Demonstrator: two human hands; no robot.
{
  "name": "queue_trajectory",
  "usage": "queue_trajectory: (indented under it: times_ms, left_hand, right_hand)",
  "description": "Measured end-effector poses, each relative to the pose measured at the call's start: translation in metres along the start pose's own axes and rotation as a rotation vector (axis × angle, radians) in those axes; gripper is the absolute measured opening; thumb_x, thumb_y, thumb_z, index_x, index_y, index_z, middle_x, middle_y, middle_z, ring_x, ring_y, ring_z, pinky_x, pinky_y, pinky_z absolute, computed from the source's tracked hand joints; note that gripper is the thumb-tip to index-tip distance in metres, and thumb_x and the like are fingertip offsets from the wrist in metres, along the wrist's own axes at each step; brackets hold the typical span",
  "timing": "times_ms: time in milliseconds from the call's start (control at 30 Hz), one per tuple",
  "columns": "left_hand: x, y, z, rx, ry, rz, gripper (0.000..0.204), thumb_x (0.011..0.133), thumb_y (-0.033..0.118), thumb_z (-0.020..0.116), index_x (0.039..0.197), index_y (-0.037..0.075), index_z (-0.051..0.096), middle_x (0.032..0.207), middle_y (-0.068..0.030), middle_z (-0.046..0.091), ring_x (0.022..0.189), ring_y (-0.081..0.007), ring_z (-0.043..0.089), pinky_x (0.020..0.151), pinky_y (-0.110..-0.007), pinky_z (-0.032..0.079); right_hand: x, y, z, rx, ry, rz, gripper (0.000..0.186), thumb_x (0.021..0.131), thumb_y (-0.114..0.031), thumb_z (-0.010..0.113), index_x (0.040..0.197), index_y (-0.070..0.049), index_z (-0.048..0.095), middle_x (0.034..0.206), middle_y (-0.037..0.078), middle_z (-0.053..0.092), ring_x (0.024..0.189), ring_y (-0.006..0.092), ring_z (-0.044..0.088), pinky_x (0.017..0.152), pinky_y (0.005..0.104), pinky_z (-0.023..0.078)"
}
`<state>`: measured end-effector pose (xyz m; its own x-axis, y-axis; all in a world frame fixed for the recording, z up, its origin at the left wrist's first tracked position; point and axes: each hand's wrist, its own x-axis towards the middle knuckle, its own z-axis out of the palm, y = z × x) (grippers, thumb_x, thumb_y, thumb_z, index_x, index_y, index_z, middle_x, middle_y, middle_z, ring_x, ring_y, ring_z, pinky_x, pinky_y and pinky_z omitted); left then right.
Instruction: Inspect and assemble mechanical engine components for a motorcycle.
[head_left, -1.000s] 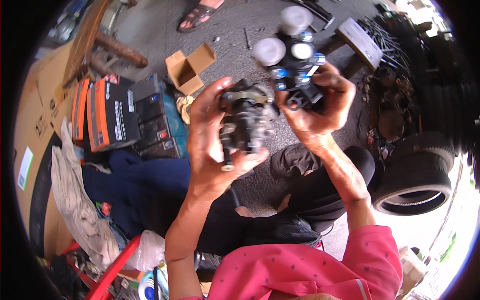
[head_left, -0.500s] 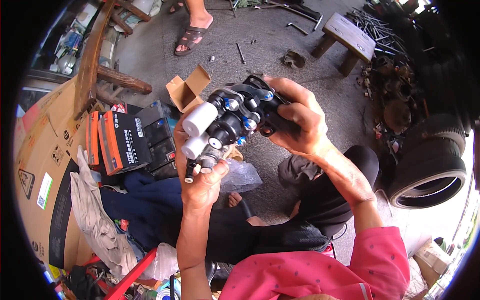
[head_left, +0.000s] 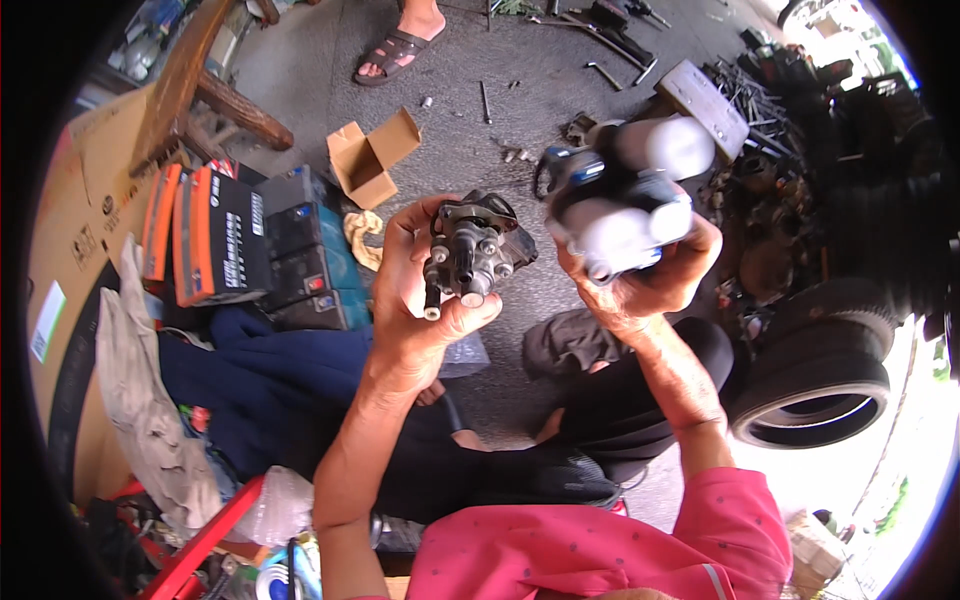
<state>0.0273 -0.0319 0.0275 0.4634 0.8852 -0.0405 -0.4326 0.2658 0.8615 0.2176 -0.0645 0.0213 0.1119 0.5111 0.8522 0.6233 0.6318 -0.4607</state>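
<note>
Near the middle of the view, my left hand [head_left: 418, 310] grips a dark, worn mechanical part [head_left: 475, 250] with bolt heads and stubby ports, its fingers wrapped behind it. To its right, my right hand [head_left: 670, 275] holds a cleaner black part [head_left: 625, 200] with white cylindrical caps and blue fittings, blurred by motion. The two parts are held apart, side by side above the floor.
An open cardboard box [head_left: 375, 155], several batteries [head_left: 320, 260] and orange-black boxes [head_left: 230, 235] lie left. A wooden stool [head_left: 700, 105], scattered tools [head_left: 620, 45] and stacked tyres [head_left: 810, 400] are right. A person's sandalled foot [head_left: 395, 55] stands at the top.
Half a second ago the parts overlapped in the middle; now they are apart again. My right hand has swung rightward and turned the capped part; the darker part shows fully in my left hand.
</note>
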Motion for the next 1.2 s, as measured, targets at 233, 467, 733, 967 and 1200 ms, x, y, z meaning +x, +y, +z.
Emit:
queue_trajectory:
  times_ms: [233, 467, 733, 967, 1200]
  left_hand:
    - [0.004, -0.003, -0.005, -0.049, 0.038, -0.033, 0.068, 0.068, 0.006, 0.072, 0.125, 0.000, 0.036, 0.110, -0.0088, 0.053, 0.101, -0.0160, 0.053, 0.087, -0.031, 0.046]
    - [0.002, 0.001, -0.005, -0.090, 0.070, -0.074, 0.066, 0.072, 0.010, 0.074, 0.125, -0.001, 0.036, 0.107, -0.0093, 0.053, 0.098, -0.0165, 0.054, 0.085, -0.032, 0.047]
    - [0.003, -0.004, -0.010, -0.126, 0.090, -0.118, 0.060, 0.076, 0.012, 0.072, 0.123, -0.002, 0.038, 0.102, -0.0075, 0.057, 0.095, -0.0159, 0.056, 0.087, -0.030, 0.044]
    - [0.004, -0.002, -0.007, -0.109, 0.105, -0.141, 0.063, 0.073, 0.010, 0.074, 0.123, -0.002, 0.037, 0.104, -0.0097, 0.057, 0.099, -0.0169, 0.056, 0.090, -0.031, 0.043]
    - [0.004, -0.015, 0.001, 0.219, 0.044, 0.185, 0.068, 0.070, 0.004, 0.076, 0.125, -0.001, 0.036, 0.110, -0.0120, 0.056, 0.103, -0.0190, 0.056, 0.090, -0.031, 0.046]
  right_hand:
    - [0.003, -0.007, 0.006, 0.032, 0.235, 0.273, 0.080, 0.075, -0.011, 0.076, 0.134, -0.005, 0.023, 0.115, 0.019, 0.053, 0.080, 0.0300, 0.066, 0.071, 0.0404, 0.059]
    - [0.004, -0.003, 0.010, 0.034, 0.229, 0.224, 0.079, 0.073, -0.011, 0.078, 0.132, -0.004, 0.026, 0.113, 0.020, 0.054, 0.080, 0.0302, 0.066, 0.070, 0.0401, 0.059]
    - [0.004, -0.002, 0.019, 0.030, 0.307, 0.337, 0.061, 0.062, -0.016, 0.085, 0.098, -0.002, 0.038, 0.097, 0.009, 0.051, 0.087, 0.0138, 0.054, 0.074, 0.0257, 0.048]
    - [0.007, 0.007, 0.019, -0.038, 0.263, 0.224, 0.056, 0.067, -0.016, 0.083, 0.097, 0.000, 0.039, 0.101, 0.017, 0.056, 0.088, 0.0168, 0.059, 0.073, 0.0263, 0.051]
    - [-0.003, 0.016, 0.020, 0.011, 0.295, 0.303, 0.055, 0.066, -0.015, 0.084, 0.096, -0.002, 0.040, 0.097, 0.014, 0.055, 0.086, 0.0153, 0.057, 0.074, 0.0257, 0.049]
